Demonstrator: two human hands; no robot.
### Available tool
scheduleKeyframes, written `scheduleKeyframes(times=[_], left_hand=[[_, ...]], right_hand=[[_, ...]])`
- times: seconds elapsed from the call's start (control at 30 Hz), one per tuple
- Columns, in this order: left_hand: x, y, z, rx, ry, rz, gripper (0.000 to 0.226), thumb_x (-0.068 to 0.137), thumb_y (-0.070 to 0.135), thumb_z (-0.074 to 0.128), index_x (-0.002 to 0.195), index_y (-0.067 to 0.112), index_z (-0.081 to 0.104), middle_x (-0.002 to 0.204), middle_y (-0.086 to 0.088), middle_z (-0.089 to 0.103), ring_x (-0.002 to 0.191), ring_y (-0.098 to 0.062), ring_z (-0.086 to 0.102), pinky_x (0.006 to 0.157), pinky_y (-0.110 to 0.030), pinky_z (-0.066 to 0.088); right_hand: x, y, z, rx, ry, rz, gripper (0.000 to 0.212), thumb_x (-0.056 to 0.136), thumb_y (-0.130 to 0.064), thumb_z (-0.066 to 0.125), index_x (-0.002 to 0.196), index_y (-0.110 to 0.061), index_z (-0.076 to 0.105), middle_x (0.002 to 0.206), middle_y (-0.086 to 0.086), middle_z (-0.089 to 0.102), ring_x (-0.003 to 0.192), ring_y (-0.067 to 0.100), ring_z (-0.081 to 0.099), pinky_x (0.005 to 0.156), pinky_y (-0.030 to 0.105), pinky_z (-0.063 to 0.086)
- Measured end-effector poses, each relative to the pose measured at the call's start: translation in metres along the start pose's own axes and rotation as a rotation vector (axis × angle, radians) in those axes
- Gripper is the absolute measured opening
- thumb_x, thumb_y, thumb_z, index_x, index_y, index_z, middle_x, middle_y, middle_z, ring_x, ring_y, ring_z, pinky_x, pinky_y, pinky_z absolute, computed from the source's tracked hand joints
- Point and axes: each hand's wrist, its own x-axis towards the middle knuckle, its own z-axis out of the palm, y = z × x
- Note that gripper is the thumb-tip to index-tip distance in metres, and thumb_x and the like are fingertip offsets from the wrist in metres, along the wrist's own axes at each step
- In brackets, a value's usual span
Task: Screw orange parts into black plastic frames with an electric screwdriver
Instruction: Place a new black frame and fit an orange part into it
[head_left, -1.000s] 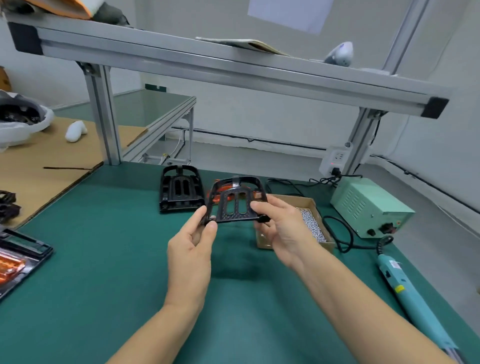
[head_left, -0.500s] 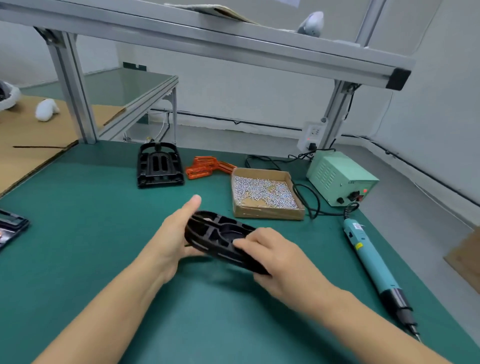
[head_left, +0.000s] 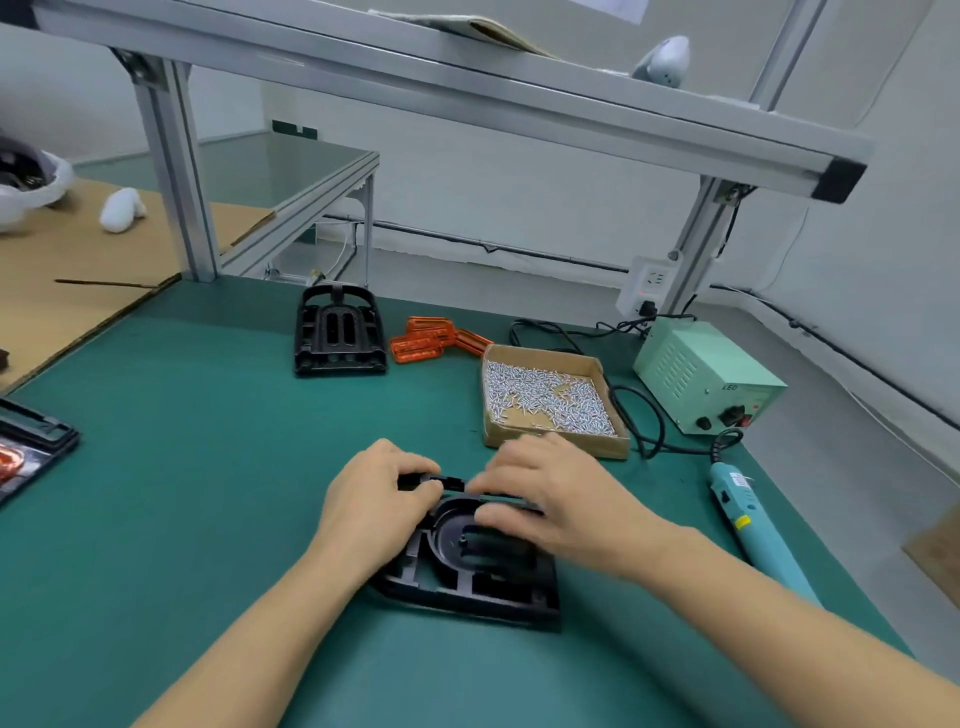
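Near the front edge of the table (head_left: 171, 467), roughly midway along it, lies the black plastic frame (head_left: 470, 582), flat on the green mat with its ribbed, recessed side up. Its long axis runs from the front edge toward the back, the rounded end farther from you. Both of your hands sit at that far end: the left hand (head_left: 374, 499) curls its fingers over the left part of the rim, and the right hand (head_left: 550, 493) has its fingers bent down over the right part, thumb on the inner rib. Each grip therefore holds the frame; neither is free.

The orange parts (head_left: 436, 340) lie in a small heap toward the back edge, beyond the frame and slightly left of its axis, just beside the second black frame (head_left: 340, 338). From the grip they lie forward and well apart, about equally reachable, though your left hand appears marginally nearer. The cardboard box of screws (head_left: 548, 400) stands just beyond your right hand, between it and the back right corner. The electric screwdriver (head_left: 753, 525) lies along the right edge, near your right forearm, its cable running to the pale green power supply (head_left: 701, 379).

Judged next: one hand must let go and reach back for an orange part. Nothing stands in that path; the box lies to its right.
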Motion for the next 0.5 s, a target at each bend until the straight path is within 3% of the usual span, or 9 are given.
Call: scheduleKeyframes(times=[0.1,0.3,0.5], left_hand=[[0.006,-0.001,0.0,-0.047,0.058,0.003,0.013,0.085,0.026,0.065,0.095,0.029,0.073,0.092,0.007,0.057,0.095,-0.013,0.055,0.085,-0.032,0.043],[0.013,-0.005,0.001,-0.096,0.09,0.002,0.017,0.087,0.032,0.063,0.102,0.026,0.07,0.096,0.007,0.059,0.098,-0.014,0.055,0.089,-0.034,0.043],[0.015,-0.012,0.003,-0.105,0.113,0.015,0.02,0.09,0.033,0.058,0.106,0.026,0.068,0.102,0.013,0.059,0.102,-0.009,0.052,0.089,-0.028,0.041]], right_hand=[[0.052,0.036,-0.001,-0.052,0.052,0.251,0.027,0.097,-0.032,0.055,0.117,-0.018,0.068,0.116,0.001,0.063,0.111,0.021,0.053,0.091,0.034,0.032],[0.146,0.088,0.033,-0.238,-0.196,0.437,0.046,0.1,-0.025,0.046,0.146,-0.024,0.039,0.152,0.003,0.037,0.139,0.025,0.03,0.113,0.044,0.021],[0.199,0.108,0.07,-0.092,-0.289,0.587,0.069,0.096,-0.053,0.044,0.153,-0.026,0.017,0.159,0.011,0.019,0.145,0.037,0.014,0.117,0.056,0.007]])
